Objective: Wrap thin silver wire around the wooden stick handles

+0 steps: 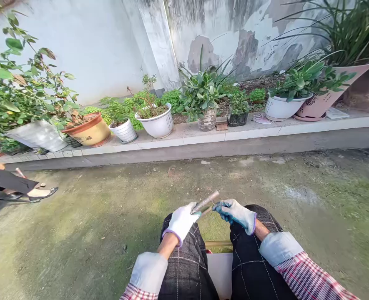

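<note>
My left hand, in a white work glove with a blue-green palm, is closed around a short wooden stick. Part of that stick has a greyish wrapping, like string or wire wound around it. A second, lighter stick pokes out below from the same grip. Just right of the stick ends, my right hand, gloved alike, has its fingers pinched together. A thin strand seems to run between the sticks and these fingertips, but what they grip is too small to name. Both hands are above my knees, in dark checked trousers.
Potted plants line a low ledge ahead, including a white pot and a yellow pot. Behind stands a peeling wall. At left, another person's leg and shoe show. Mossy ground lies around me.
</note>
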